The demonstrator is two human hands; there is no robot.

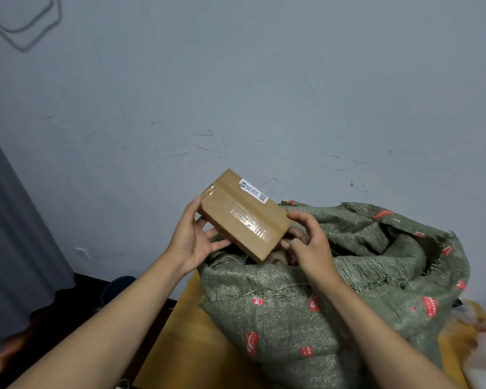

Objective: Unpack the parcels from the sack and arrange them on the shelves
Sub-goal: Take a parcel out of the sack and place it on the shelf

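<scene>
Holding a brown cardboard parcel [243, 214] in the air with both hands, just above the open mouth of the green woven sack [334, 290]. Lying tilted, with one short end toward the left hand [192, 237] and the other short end lower, toward the right hand [310, 242]. Showing clear tape along the top face and a small white label [253, 190] near the far edge. Supporting the parcel from the left with the left grip: thumb on the upper corner, fingers spread under the near side, so clamped on the parcel. Curling the right grip around the lower right corner, thumb on top and fingers below, also clamped on the parcel. Standing on a yellow counter [180, 332], the sack with its rim folded outward and red printed marks over the fabric. Showing inside the mouth some dark contents, too hidden to identify. Rising behind everything a grey-blue wall [236, 94] with scratch marks, and hanging at the left a grey curtain [14, 220]. Lying at the right edge of the counter some blurred plastic things [483, 346].
</scene>
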